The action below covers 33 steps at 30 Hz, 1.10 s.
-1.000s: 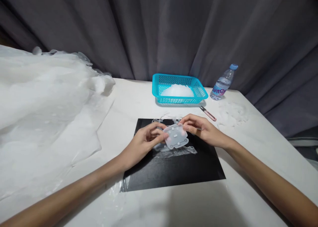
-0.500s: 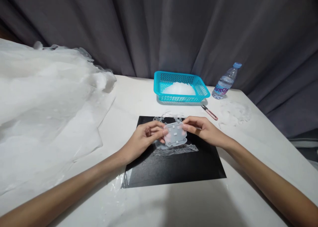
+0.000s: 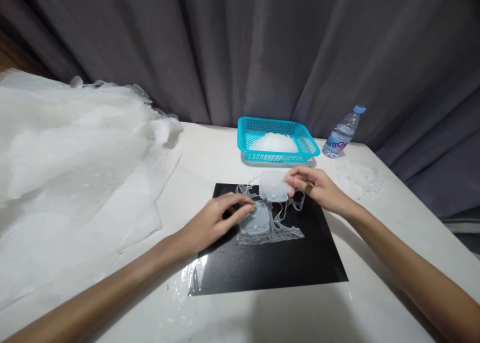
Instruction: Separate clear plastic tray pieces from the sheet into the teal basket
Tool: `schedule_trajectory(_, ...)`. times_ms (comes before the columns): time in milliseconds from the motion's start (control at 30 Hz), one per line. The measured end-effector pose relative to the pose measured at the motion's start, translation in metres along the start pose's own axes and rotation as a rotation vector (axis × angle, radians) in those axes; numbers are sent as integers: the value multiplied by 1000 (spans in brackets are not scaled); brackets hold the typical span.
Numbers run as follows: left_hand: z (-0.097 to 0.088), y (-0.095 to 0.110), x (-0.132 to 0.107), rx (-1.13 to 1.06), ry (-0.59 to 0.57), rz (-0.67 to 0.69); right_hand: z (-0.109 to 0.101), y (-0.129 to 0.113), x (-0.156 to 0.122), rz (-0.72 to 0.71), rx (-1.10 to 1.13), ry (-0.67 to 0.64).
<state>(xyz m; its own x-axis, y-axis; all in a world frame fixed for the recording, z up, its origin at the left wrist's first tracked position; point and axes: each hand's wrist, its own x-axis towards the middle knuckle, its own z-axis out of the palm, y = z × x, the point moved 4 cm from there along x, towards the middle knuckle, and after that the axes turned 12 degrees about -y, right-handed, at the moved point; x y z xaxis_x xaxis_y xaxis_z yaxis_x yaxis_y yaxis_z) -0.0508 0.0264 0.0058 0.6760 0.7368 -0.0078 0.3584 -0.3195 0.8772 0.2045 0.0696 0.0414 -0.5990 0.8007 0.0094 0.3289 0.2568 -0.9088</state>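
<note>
My right hand [image 3: 313,185] pinches a translucent whitish silicone pad [image 3: 274,187], lifted over the far part of a black mat [image 3: 270,268] and slightly blurred. A similar pad [image 3: 257,222] with small raised bumps lies on the mat under the fingertips of my left hand [image 3: 227,210]. The thumb and forefinger of that hand are a little apart, and I see nothing gripped between them. Thin clear trimmings [image 3: 288,233] with cut-out gaps spread around the lying pad.
Behind the mat stands a turquoise basket [image 3: 279,158] holding a white translucent pile [image 3: 275,143]. A water bottle [image 3: 339,138] is to its right, with clear scraps [image 3: 358,178] nearby. Large heaped translucent sheets [image 3: 86,173] cover the table's left side. A grey curtain [image 3: 225,48] hangs behind.
My left hand has let go of the pad that both hands held and lowered to the lying pad. My right hand carries the held pad up and right. The view has tilted slightly.
</note>
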Motion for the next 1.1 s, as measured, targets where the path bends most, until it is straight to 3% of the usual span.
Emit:
schedule_trajectory(100,1,7,-5,236,-63,125,-46,-3,31,-47,-188,237)
schedule_trajectory(200,5,15,-8,379,-126,255,-85,-1,58,19,-381,470)
schedule_trajectory(267,7,19,-11,444,-136,297,-90,0,63,9,-440,568)
schedule_trajectory(333,8,22,-16,487,-153,340,-76,-1,54,-79,-458,597)
schedule_trajectory(433,9,23,-23,535,-194,403,-30,-3,22,-184,-305,463)
schedule_trajectory(533,10,20,-28,575,-221,439,20,-3,-11,-133,-22,152)
schedule_trajectory(633,12,19,-29,613,-250,445,52,-10,-30,-141,-5,-82)
schedule_trajectory(767,12,20,-30,634,-293,382,62,-14,-31,-138,-151,-158)
schedule_trajectory(933,9,22,-31,516,-288,308,67,-12,-31,-183,-74,-304)
schedule_trajectory(1100,9,23,-33,451,-294,254,71,-8,-35,-131,-105,-314)
